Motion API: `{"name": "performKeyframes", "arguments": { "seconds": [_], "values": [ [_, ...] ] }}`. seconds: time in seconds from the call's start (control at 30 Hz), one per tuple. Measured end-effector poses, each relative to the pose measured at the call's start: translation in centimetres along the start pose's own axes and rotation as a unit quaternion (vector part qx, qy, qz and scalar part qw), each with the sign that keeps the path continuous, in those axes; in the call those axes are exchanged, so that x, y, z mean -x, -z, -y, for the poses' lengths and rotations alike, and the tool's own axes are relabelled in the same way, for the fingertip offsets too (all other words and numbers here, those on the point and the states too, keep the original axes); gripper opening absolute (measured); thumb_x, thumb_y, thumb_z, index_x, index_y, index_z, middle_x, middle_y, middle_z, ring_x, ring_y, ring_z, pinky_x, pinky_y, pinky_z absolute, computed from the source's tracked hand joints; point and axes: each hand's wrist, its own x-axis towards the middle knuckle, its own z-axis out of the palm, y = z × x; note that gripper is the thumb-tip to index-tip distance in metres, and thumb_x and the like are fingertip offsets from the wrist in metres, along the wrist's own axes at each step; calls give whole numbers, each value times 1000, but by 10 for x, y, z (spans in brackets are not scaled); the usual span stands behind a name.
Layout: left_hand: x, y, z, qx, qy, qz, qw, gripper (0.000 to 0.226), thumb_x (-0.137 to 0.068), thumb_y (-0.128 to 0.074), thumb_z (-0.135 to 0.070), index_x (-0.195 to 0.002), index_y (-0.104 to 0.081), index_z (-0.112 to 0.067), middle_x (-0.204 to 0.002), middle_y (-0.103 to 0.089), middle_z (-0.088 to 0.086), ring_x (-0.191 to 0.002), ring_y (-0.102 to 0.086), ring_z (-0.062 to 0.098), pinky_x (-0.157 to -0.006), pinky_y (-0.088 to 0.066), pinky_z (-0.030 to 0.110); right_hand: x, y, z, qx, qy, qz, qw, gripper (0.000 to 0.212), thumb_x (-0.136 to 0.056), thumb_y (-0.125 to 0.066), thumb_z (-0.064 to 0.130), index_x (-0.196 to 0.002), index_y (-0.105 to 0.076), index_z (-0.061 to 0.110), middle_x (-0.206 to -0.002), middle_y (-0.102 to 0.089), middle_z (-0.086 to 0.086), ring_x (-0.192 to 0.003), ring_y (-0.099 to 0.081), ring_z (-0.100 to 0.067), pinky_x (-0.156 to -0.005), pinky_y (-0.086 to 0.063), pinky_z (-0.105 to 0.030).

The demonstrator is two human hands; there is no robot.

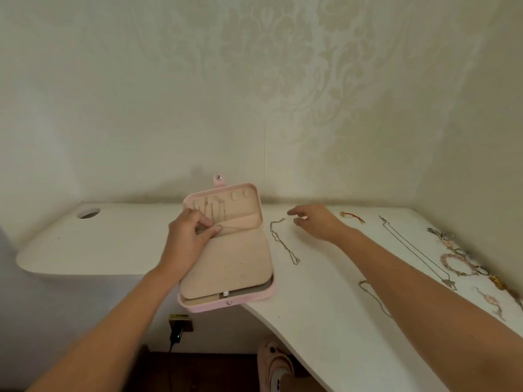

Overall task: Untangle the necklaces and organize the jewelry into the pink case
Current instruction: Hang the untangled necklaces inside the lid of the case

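The pink case [256,298] lies open on the white desk [113,241], its lid leaning back near the wall and its front hanging over the desk edge. My left hand [188,239] pinches the elastic pocket edge inside the lid, where a few chains hang from hooks. A beige flap covers the lower tray. My right hand [314,222] hovers with relaxed fingers just right of the case, above a thin silver chain [283,241]. A long silver necklace with a pendant [416,250] lies further right. Another chain [373,297] is partly hidden under my right forearm.
A red cord bracelet [352,216] lies near the wall. Several bracelets, one of pink beads [455,264], are clustered along the desk's right edge. A cable hole [88,213] opens at the far left. Below the desk are a plugged wall socket [178,325] and a slippered foot [276,363].
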Motion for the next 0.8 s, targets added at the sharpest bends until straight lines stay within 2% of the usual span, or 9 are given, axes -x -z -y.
{"name": "performKeyframes", "arguments": {
  "seconds": [0.1, 0.2, 0.3, 0.4, 0.5, 0.67, 0.8],
  "values": [
    [-2, 8, 10, -10, 27, -8, 1000, 16, -78, -77, -9, -77, -61, -12, -79, -57, -2, -72, -51, 0, -62, -35, 1, 1, -21, 0, 7, -4, 44, 999, 41, -98, -45, 12, -138, -49, 16, -138, -53, -4, -129, -46, -20, -98, -30, -19],
    [-3, 7, 12, -12, 30, -9, 999, 16, -79, -77, -10, -77, -61, -12, -77, -55, -4, -70, -50, 1, -62, -35, 2, -7, -28, -3, -57, -7, 10, 998, 39, -98, -45, 10, -137, -50, 14, -138, -54, -3, -123, -50, -19, -90, -30, -13],
    [-4, 5, 12, -17, 22, 4, 1000, 17, -78, -77, -11, -75, -61, -14, -78, -56, -3, -71, -51, 2, -63, -37, 2, -22, -26, -5, -124, -44, -40, 991, 31, -95, -55, 14, -126, -59, 7, -128, -60, -7, -115, -55, -19, -83, -33, -14],
    [-7, 1, 16, -30, 14, 12, 999, 17, -78, -78, -13, -75, -61, -15, -80, -59, 0, -73, -53, 3, -63, -36, 3, -36, -30, 0, -144, -77, -12, 986, 42, -86, -70, 31, -121, -62, 9, -120, -61, -4, -112, -55, -17, -84, -35, -19],
    [-9, -1, 17, -44, 14, 21, 999, 17, -78, -79, -17, -75, -62, -15, -82, -60, 0, -75, -55, 9, -69, -39, 15, -50, -38, 3, -132, -85, 23, 987, 48, -78, -78, 35, -119, -64, 13, -125, -59, -4, -117, -54, -17, -88, -37, -22],
    [-8, -3, 20, -40, 15, 21, 999, 18, -78, -79, -19, -74, -61, -18, -81, -59, -2, -76, -55, 12, -77, -44, 33, -57, -32, -9, -135, -95, 6, 986, 40, -78, -79, 28, -114, -66, 14, -124, -59, -3, -117, -53, -13, -86, -34, -19],
    [-9, -3, 22, -38, 16, 24, 999, 26, -78, -79, -21, -70, -55, -28, -81, -58, -5, -78, -56, 15, -85, -47, 47, -53, -18, -30, -157, -87, -7, 984, 22, -83, -74, 17, -104, -71, 11, -114, -65, -9, -96, -52, -9, -77, -36, -20]
  ]
}}
